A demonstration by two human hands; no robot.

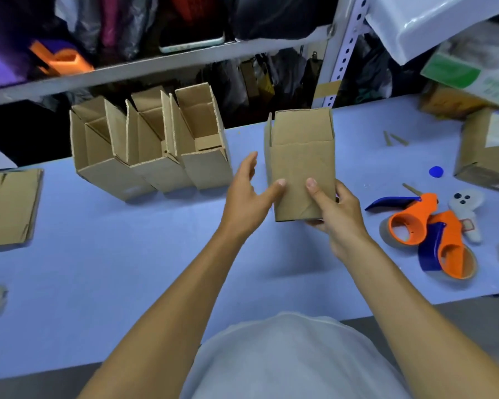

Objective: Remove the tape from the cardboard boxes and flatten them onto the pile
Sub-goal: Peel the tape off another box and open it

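Box (301,165) at frame centre, gripped by right hand (336,214); left hand (249,197) open, thumb touching. Flattening likely next, then pile (9,205) at left.

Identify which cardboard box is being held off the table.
The lone box gripped by the right hand; the three boxes left of it stand on the table.

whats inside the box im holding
Nothing can be told: the held box shows only its outer face and raised flaps. The right hand grips its lower corner, the left hand touches its side.
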